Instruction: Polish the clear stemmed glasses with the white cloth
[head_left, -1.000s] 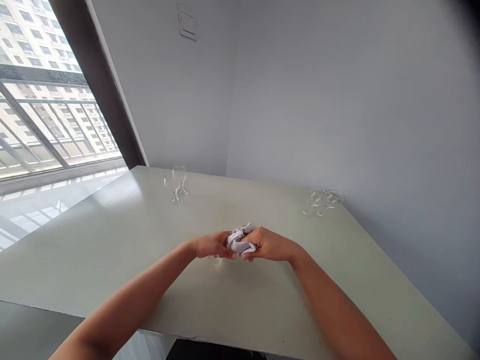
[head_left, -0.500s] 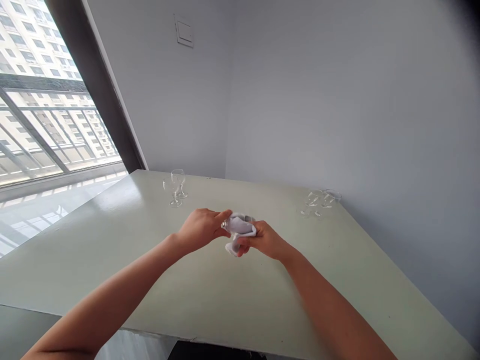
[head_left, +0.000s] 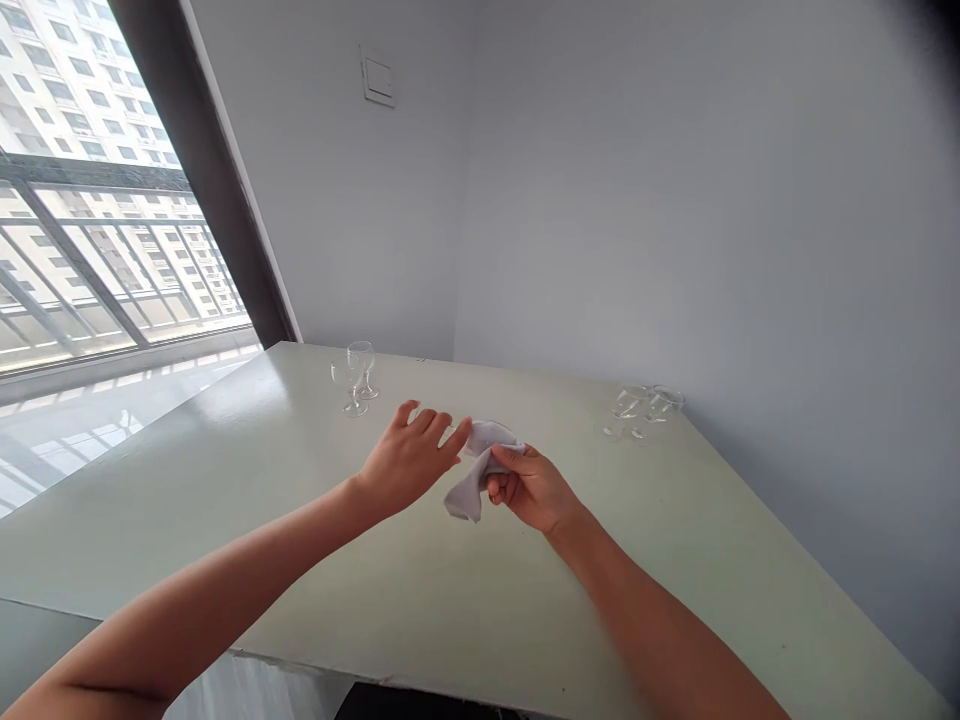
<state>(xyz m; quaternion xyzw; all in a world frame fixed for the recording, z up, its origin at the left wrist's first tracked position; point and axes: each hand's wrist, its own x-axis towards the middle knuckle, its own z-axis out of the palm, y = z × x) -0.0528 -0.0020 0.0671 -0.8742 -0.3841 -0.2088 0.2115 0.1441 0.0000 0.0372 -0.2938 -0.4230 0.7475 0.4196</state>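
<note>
A pale grey-white cloth (head_left: 466, 492) is pinched in my right hand (head_left: 534, 490), thumb on top and fingers curled beneath, above the table's middle. Its upper part bulges in a rounded shape with a faint clear edge, like a glass under it, but the cloth covers most of that. My left hand (head_left: 409, 455) is just left of the cloth, its fingers spread and bent, back of the hand toward me. Its thumb side comes close to the cloth's left edge; whether it touches is unclear.
Two clear stemmed glasses, the nearer one (head_left: 355, 385) among them, stand upright at the table's back left. More stemmed glasses (head_left: 634, 405) are grouped at the back right. The pale green table (head_left: 420, 600) meets grey walls (head_left: 637, 200). A window (head_left: 97, 220) is at the left.
My left fingers have lifted and spread from their closed hold beside the cloth. The cloth has turned in my right hand, and its loose end hangs lower left. The view has shifted slightly.
</note>
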